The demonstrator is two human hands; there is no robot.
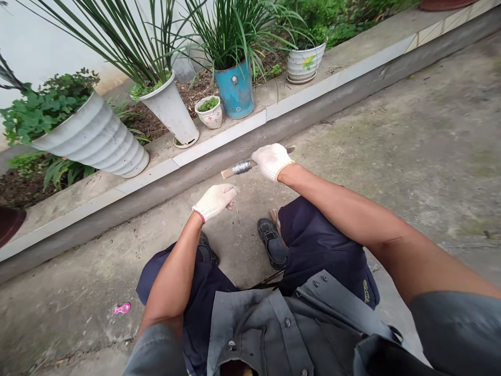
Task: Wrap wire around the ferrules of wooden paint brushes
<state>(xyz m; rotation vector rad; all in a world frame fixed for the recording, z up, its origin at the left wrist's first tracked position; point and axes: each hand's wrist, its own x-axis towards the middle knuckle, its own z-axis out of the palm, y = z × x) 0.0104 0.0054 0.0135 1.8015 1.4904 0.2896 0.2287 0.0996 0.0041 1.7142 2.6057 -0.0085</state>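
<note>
My right hand (271, 161), in a white knitted glove, is closed around a wooden stick (227, 173). Silvery wire (241, 167) is wound in a thick band on the stick, just left of that hand. The stick's other end pokes out beyond the right side of the glove. Lower and to the left, my left hand (214, 202) wears a matching glove. Its fingers are curled together, apart from the stick; anything in them is too small or hidden to make out. Both hands are above the concrete ground in front of my knees.
A raised, tile-edged concrete ledge (219, 142) runs diagonally ahead. On it stand a ribbed white pot (97, 138), a tall white pot (172, 109), a blue pot (235, 91) and smaller planters. A pink object (122, 308) lies on the ground at left. Wood shows beside my right shoe (270, 235).
</note>
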